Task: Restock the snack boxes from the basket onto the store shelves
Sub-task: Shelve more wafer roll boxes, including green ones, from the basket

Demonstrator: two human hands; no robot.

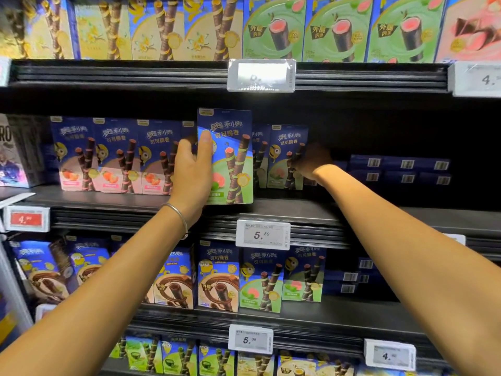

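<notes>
Left fingers (pixel 205 143) grip left edge of snack box (pixel 234 158), thumb across front. Box upright at front lip of shelf (pixel 298 210), strawberry boxes (pixel 113 156) close on its left. Right hand (pixel 314 161) deep in shadow against rear green box (pixel 284 156); cannot tell whether its fingers grip or lie open. Dark open gap to the right, flat blue boxes (pixel 401 169) beyond. Both forearms extended, bangle (pixel 177 213) on left wrist.

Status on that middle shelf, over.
Left hand grips green snack box, upright at front of shelf. Right hand in shadow by shelved green box, grip unclear. Flat blue boxes lie behind the gap.
</notes>
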